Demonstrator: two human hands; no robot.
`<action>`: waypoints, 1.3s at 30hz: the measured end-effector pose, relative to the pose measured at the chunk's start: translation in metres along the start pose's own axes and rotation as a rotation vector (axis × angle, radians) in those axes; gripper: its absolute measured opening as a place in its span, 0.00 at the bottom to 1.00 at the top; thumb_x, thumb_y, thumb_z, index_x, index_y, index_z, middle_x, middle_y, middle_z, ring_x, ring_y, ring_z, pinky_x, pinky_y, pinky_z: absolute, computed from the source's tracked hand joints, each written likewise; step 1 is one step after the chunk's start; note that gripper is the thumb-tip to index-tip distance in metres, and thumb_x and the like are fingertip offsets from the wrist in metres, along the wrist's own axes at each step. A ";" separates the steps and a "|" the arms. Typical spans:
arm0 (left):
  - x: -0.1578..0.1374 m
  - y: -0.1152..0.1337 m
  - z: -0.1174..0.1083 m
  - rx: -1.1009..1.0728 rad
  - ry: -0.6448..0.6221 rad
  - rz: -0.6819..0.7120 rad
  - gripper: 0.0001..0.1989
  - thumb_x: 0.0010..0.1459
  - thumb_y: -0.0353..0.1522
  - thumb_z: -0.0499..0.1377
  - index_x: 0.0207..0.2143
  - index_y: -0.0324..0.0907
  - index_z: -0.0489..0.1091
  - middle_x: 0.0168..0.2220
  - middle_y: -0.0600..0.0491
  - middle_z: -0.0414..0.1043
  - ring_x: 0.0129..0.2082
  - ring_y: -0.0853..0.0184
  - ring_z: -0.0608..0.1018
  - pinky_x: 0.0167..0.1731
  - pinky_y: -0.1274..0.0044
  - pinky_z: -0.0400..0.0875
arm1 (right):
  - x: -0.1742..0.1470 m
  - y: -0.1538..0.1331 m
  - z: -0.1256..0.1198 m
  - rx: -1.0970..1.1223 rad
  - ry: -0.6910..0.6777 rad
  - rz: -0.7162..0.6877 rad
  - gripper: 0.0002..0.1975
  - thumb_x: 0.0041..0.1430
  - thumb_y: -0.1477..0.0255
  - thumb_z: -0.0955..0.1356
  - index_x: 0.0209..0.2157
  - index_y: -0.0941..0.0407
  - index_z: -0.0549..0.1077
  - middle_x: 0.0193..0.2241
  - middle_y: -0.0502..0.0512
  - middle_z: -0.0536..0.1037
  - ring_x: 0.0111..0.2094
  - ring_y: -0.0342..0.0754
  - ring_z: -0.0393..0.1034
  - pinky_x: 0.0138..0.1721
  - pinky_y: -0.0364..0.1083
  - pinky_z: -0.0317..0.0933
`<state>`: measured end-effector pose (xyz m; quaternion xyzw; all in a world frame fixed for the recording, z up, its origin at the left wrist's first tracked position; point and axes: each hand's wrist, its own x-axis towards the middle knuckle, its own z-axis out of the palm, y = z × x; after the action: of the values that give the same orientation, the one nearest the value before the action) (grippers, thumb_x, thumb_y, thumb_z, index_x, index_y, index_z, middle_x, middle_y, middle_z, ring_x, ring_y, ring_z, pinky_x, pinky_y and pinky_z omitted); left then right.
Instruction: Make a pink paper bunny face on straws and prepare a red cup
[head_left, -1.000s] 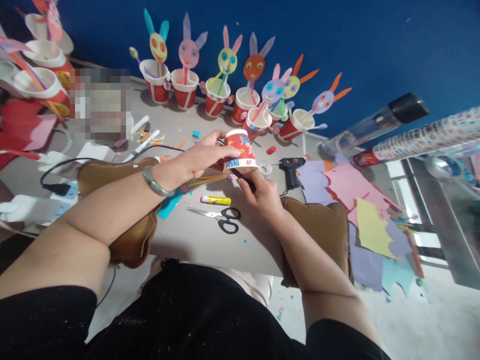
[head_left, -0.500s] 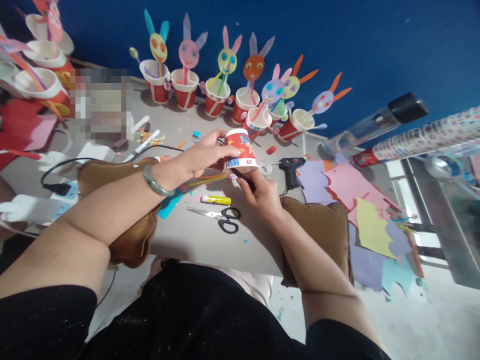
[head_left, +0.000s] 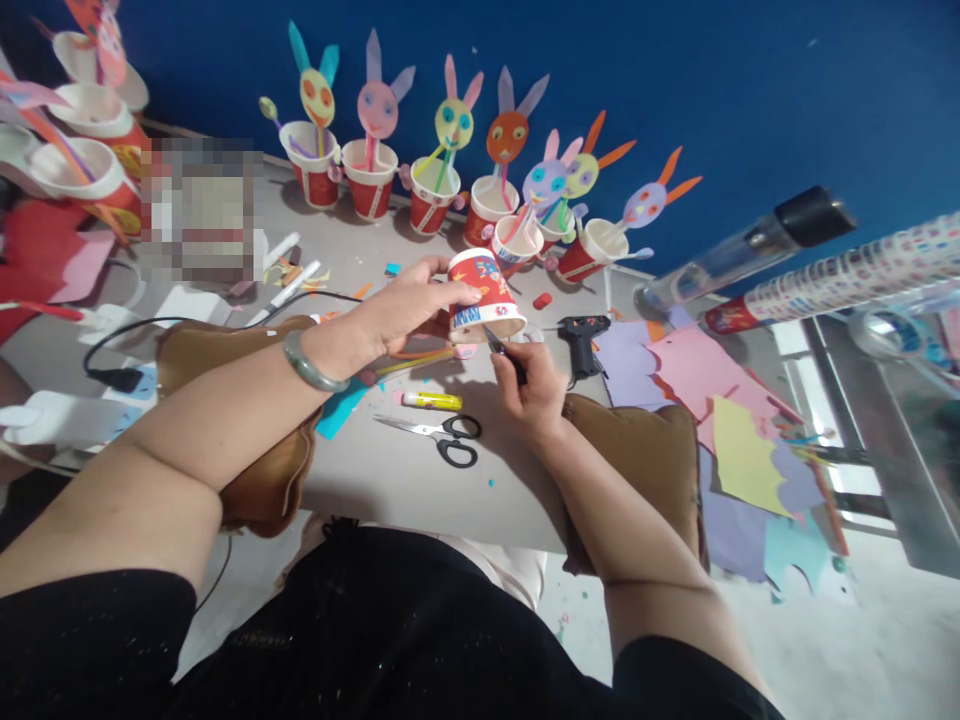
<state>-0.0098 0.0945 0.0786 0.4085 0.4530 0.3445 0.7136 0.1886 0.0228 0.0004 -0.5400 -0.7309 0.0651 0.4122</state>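
Note:
My left hand (head_left: 420, 300), with a bangle on its wrist, is closed around a red paper cup (head_left: 487, 283) with a white rim. The cup is tilted, its open mouth turned down towards me. My right hand (head_left: 534, 385) is closed on a dark-handled tool with a short pointed blade (head_left: 496, 342); its tip is at the cup's rim, and I cannot tell whether it touches. Below the hands lie black-handled scissors (head_left: 442, 430) and a yellow glue stick (head_left: 433, 400). A yellow straw (head_left: 415, 361) rests under my left hand.
Several red cups with paper rabbit heads, one orange (head_left: 508, 137), stand along the blue wall. To the right are a black glue gun (head_left: 584, 345), coloured paper sheets (head_left: 742, 450) and a long stack of cups (head_left: 840, 270). Brown cushions (head_left: 637, 460) and a power strip (head_left: 127, 400) flank the table.
My right hand has moved slightly right and down, drawing the tool out from under the cup. The cup has tipped so that more of its mouth shows.

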 end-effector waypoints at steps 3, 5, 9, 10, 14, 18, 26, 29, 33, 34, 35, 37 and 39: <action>0.000 0.001 0.001 -0.010 0.009 -0.001 0.16 0.57 0.28 0.66 0.47 0.43 0.67 0.31 0.56 0.76 0.24 0.72 0.79 0.29 0.79 0.76 | -0.004 0.003 -0.001 0.052 0.127 -0.093 0.16 0.66 0.54 0.67 0.42 0.53 0.72 0.27 0.52 0.76 0.23 0.45 0.68 0.25 0.46 0.63; 0.000 0.001 0.001 -0.009 0.013 -0.005 0.17 0.57 0.28 0.66 0.48 0.43 0.67 0.30 0.57 0.75 0.24 0.71 0.79 0.30 0.78 0.77 | -0.006 0.007 0.000 0.058 0.184 -0.110 0.18 0.61 0.51 0.71 0.39 0.52 0.70 0.24 0.48 0.72 0.19 0.43 0.63 0.22 0.45 0.61; 0.001 0.000 0.001 0.003 0.009 -0.008 0.16 0.58 0.30 0.65 0.48 0.42 0.68 0.30 0.56 0.76 0.25 0.71 0.79 0.30 0.77 0.78 | -0.006 0.010 0.005 0.034 0.268 -0.011 0.19 0.61 0.51 0.71 0.38 0.51 0.68 0.23 0.44 0.66 0.19 0.41 0.59 0.24 0.45 0.61; 0.001 0.000 0.001 0.002 0.004 -0.007 0.15 0.58 0.30 0.65 0.47 0.42 0.68 0.31 0.56 0.76 0.25 0.71 0.79 0.30 0.77 0.78 | -0.005 0.010 0.005 0.036 0.275 0.014 0.18 0.62 0.52 0.71 0.39 0.51 0.68 0.24 0.44 0.65 0.19 0.41 0.58 0.24 0.46 0.61; 0.000 -0.001 0.001 -0.017 -0.040 -0.018 0.12 0.58 0.31 0.66 0.43 0.42 0.69 0.30 0.55 0.76 0.24 0.71 0.79 0.26 0.79 0.75 | 0.000 0.009 0.005 0.106 0.291 0.054 0.18 0.65 0.54 0.69 0.45 0.51 0.66 0.20 0.40 0.57 0.16 0.40 0.52 0.21 0.44 0.55; 0.000 0.000 0.002 -0.029 -0.070 -0.052 0.09 0.60 0.32 0.65 0.40 0.43 0.68 0.28 0.56 0.76 0.24 0.71 0.78 0.26 0.80 0.72 | -0.004 0.010 0.003 0.010 0.256 -0.077 0.16 0.64 0.54 0.69 0.43 0.51 0.69 0.19 0.42 0.61 0.16 0.42 0.54 0.21 0.46 0.57; 0.000 -0.003 0.000 0.020 -0.073 0.014 0.13 0.58 0.33 0.66 0.44 0.43 0.69 0.31 0.54 0.77 0.27 0.70 0.79 0.30 0.79 0.74 | -0.007 0.015 -0.001 -0.045 0.048 -0.110 0.25 0.61 0.46 0.68 0.46 0.52 0.73 0.22 0.48 0.70 0.19 0.45 0.62 0.23 0.47 0.63; 0.001 -0.003 -0.001 0.012 -0.041 0.033 0.14 0.57 0.32 0.66 0.45 0.42 0.69 0.32 0.55 0.76 0.26 0.71 0.79 0.30 0.78 0.75 | -0.006 0.017 0.005 -0.051 0.083 -0.053 0.26 0.63 0.44 0.65 0.43 0.53 0.71 0.25 0.52 0.73 0.22 0.46 0.66 0.24 0.47 0.63; 0.003 -0.004 -0.002 0.007 -0.034 0.046 0.16 0.57 0.32 0.66 0.47 0.43 0.67 0.32 0.55 0.75 0.25 0.72 0.78 0.30 0.77 0.74 | -0.006 0.014 0.011 -0.051 0.066 0.005 0.21 0.67 0.50 0.64 0.41 0.54 0.71 0.25 0.52 0.75 0.21 0.45 0.66 0.25 0.46 0.63; 0.003 -0.005 -0.003 0.006 -0.032 0.051 0.17 0.57 0.32 0.66 0.47 0.43 0.67 0.33 0.55 0.76 0.25 0.72 0.78 0.29 0.77 0.74 | -0.006 0.012 0.010 -0.043 0.050 0.012 0.20 0.67 0.51 0.65 0.41 0.55 0.71 0.25 0.52 0.76 0.21 0.44 0.66 0.25 0.45 0.62; 0.004 -0.005 -0.003 0.007 -0.031 0.057 0.18 0.57 0.32 0.66 0.48 0.43 0.67 0.33 0.55 0.76 0.25 0.72 0.78 0.29 0.78 0.74 | -0.005 0.010 0.009 -0.037 0.032 0.018 0.20 0.67 0.51 0.66 0.41 0.55 0.72 0.25 0.52 0.76 0.21 0.44 0.66 0.25 0.45 0.62; 0.003 -0.005 -0.003 0.015 -0.029 0.066 0.19 0.57 0.31 0.67 0.48 0.43 0.66 0.33 0.55 0.76 0.26 0.72 0.78 0.28 0.78 0.73 | -0.003 0.007 0.007 -0.036 -0.006 0.032 0.20 0.67 0.52 0.66 0.40 0.55 0.72 0.24 0.53 0.77 0.21 0.45 0.68 0.25 0.45 0.62; 0.002 -0.004 -0.002 0.029 -0.027 0.062 0.18 0.56 0.30 0.67 0.48 0.43 0.66 0.33 0.55 0.76 0.26 0.72 0.79 0.27 0.79 0.72 | -0.002 0.006 0.005 -0.042 -0.033 0.044 0.20 0.67 0.52 0.67 0.40 0.55 0.73 0.25 0.54 0.78 0.22 0.46 0.69 0.25 0.46 0.62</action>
<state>-0.0108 0.0950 0.0735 0.4375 0.4351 0.3543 0.7027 0.1894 0.0254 -0.0069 -0.5634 -0.7267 0.0675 0.3871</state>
